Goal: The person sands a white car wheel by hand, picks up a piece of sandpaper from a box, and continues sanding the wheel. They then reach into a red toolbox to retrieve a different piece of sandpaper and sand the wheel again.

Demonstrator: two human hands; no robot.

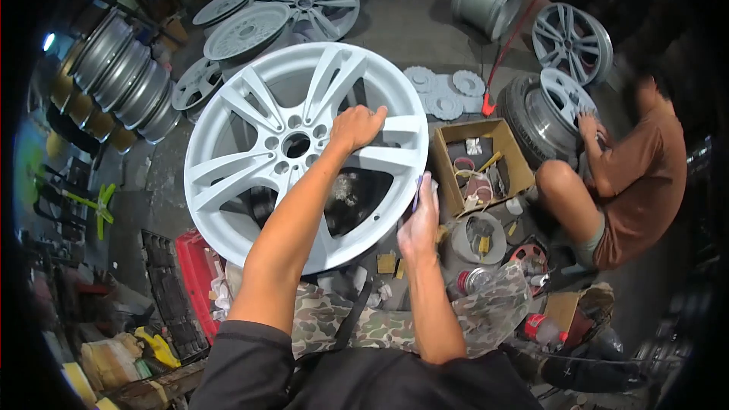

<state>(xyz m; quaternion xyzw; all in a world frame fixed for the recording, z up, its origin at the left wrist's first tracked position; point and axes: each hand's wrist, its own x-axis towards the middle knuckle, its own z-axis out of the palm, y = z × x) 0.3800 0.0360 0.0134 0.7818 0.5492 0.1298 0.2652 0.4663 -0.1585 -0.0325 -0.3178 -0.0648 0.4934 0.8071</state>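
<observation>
A large pale grey-white alloy wheel [250, 163] with paired spokes is tilted up before me. My left hand [355, 129] lies over the right-hand spoke near the hub, its fingers curled round the spoke. At the right outer edge of the wheel is my right hand [420, 224], pale with dust. Its fingers are closed on a thin purple-edged piece [417, 191] held against the rim; most of that piece is hidden by the hand.
Right of the wheel stands a cardboard box [448, 190] of small items, with a white bucket [478, 239] below it. A person [638, 175] crouches at the right, hands on another wheel [562, 99]. Stacked rims [125, 80] stand left; a red case [196, 281] lies lower left.
</observation>
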